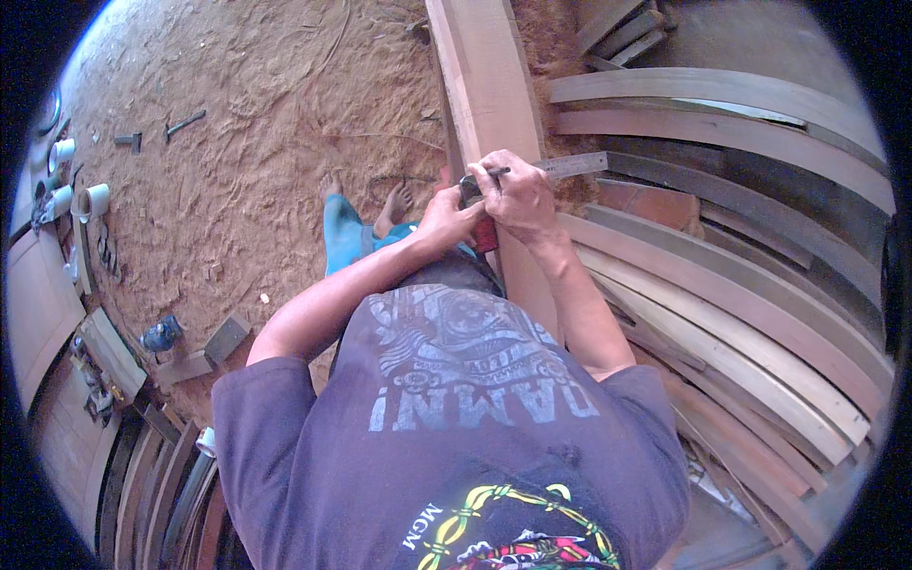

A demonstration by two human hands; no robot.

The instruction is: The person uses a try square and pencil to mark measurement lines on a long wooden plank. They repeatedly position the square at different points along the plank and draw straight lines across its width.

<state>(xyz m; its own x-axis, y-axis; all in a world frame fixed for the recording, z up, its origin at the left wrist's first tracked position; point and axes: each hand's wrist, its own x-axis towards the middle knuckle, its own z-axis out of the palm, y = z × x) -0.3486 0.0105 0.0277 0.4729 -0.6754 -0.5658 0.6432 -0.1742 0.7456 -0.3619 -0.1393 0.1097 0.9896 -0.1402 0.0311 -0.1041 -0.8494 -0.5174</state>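
A long wooden beam (pixel 494 76) runs away from me, a little right of centre. Across it lies a metal square with a ruled steel blade (pixel 576 164), its end sticking out past the beam's right edge. My left hand (pixel 445 218) is closed on the square's dark head (pixel 468 190) at the beam's left edge. Above the blade, my right hand (pixel 518 198) pinches a dark pen or pencil (pixel 498 172); its tip is hard to make out. Just below the hands a red object (pixel 486 235) shows against the beam, its kind unclear.
Long curved boards (pixel 731 313) are stacked on the right. Sawdust covers the floor (pixel 237 123) at left, with a hammer-like tool (pixel 130 141) and a dark bar (pixel 186 123) on it. A blue power tool (pixel 161 333) sits near wood blocks (pixel 228 339). White cups (pixel 93 201) stand at far left.
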